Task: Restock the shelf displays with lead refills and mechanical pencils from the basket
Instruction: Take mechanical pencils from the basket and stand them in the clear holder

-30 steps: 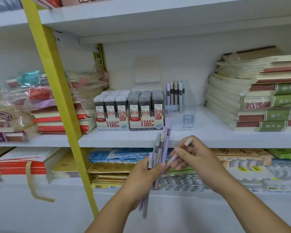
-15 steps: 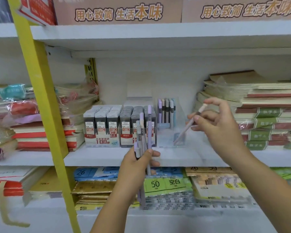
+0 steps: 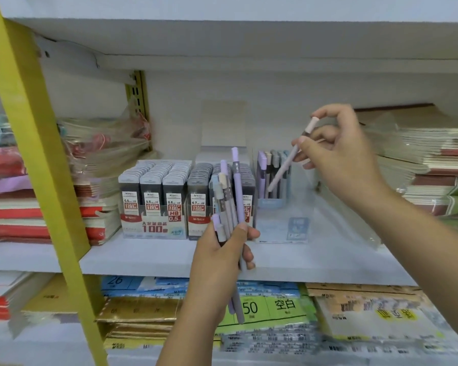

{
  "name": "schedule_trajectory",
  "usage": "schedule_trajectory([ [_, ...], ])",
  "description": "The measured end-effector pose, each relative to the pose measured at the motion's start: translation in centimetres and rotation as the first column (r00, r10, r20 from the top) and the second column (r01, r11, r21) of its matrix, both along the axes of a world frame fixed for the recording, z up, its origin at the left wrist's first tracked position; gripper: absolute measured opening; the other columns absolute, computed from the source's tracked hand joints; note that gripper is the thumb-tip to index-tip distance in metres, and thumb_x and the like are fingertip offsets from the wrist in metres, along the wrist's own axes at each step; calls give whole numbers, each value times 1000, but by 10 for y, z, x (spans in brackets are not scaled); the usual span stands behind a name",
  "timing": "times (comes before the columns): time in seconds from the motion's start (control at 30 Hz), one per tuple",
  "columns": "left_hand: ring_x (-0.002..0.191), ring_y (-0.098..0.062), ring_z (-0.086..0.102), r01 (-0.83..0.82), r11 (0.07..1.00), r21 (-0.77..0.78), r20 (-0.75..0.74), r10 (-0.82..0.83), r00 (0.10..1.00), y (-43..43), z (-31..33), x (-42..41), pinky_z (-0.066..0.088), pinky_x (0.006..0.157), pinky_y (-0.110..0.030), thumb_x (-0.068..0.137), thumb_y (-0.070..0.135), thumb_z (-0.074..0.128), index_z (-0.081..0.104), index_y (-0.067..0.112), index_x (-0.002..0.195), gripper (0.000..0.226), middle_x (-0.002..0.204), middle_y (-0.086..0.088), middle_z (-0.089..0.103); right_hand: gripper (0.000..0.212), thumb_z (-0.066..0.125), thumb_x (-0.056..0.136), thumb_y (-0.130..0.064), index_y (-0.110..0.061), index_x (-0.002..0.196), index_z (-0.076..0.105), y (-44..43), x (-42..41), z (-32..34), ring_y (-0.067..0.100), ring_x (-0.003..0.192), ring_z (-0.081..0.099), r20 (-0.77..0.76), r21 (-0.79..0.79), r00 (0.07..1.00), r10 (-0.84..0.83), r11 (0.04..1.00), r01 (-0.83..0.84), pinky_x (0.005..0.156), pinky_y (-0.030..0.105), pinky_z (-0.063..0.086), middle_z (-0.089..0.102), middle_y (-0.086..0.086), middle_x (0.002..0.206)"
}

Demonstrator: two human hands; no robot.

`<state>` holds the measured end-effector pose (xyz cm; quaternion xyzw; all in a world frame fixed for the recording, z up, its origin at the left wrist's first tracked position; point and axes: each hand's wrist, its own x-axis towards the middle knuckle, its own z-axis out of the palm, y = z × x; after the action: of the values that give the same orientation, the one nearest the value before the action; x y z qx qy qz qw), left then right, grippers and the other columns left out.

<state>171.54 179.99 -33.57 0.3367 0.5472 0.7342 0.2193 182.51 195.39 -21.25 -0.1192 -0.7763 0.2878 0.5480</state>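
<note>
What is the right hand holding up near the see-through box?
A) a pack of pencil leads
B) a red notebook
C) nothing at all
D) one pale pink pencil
D: the right hand pinches a single pale pink mechanical pencil, tip slanting down toward the clear plastic display box.

The label (image 3: pixel 297 228) on the clear display box (image 3: pixel 270 228) is too blurred to read. Left of it, the bundle of pencils (image 3: pixel 237 186) covers part of the 0.7 lead refill tray (image 3: pixel 196 225), and the left hand (image 3: pixel 220 262) hides the bundle's middle. Above it, the right hand (image 3: pixel 339 149) covers a stretch of the pink pencil (image 3: pixel 283 169). Right of it, notebook stacks (image 3: pixel 439 165) run off frame.
</note>
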Motion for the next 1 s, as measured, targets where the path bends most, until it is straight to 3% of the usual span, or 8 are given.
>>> schedule_trajectory([
  [0.13,50,-13,56,-4,1000,-9,7,4,1000,0,0,0,49,53,-16,100,28,58,73,14,88,23,55,3,60,38,65,88,-13,-43,94,42,7,-12,-12,17,73,70,190,153,973,-128,983,100,72,47,57,68,-4,81],
  [0.33,52,-10,55,12,1000,-5,0,-12,1000,-1,1,2,47,52,-12,101,25,57,71,12,95,21,55,7,61,35,61,92,-16,-41,99,37,12,-22,-25,13,70,67,342,257,921,-187,961,99,71,43,57,65,-8,85],
  [0.53,51,-11,56,19,1000,-24,-8,-19,1000,-5,0,3,51,56,-17,100,31,57,73,17,90,23,54,4,59,19,55,96,-19,-29,101,40,14,-23,-24,21,68,66,367,285,909,-199,954,93,67,43,56,67,0,78],
  [0.63,51,-10,57,17,999,-50,-34,-18,999,-6,-1,3,50,57,-18,100,34,57,74,25,81,27,53,4,58,18,61,93,-23,-21,107,51,16,-26,-22,22,77,61,349,459,862,-368,869,186,65,34,48,60,-4,86],
  [0.73,52,-10,58,23,998,-63,-32,-25,999,-5,-2,3,52,63,-26,100,36,56,73,31,80,27,53,4,59,21,66,89,-29,-23,108,60,19,-30,-18,21,82,55,311,548,809,-499,790,276,67,36,48,45,-4,95],
  [0.87,51,-9,58,28,998,-64,-31,-30,999,-3,-3,0,51,60,-22,99,36,57,75,32,78,28,53,3,59,24,62,92,-32,-28,116,63,21,-35,-21,15,78,47,396,556,728,-560,777,295,63,29,39,39,-6,96],
  [1.0,52,-10,57,50,997,-53,1,-50,999,-4,-1,0,55,66,-31,99,34,58,77,29,80,27,55,2,59,27,56,95,-31,-26,120,65,13,-30,-21,5,77,43,319,491,804,-502,813,313,65,28,38,41,-8,98],
])
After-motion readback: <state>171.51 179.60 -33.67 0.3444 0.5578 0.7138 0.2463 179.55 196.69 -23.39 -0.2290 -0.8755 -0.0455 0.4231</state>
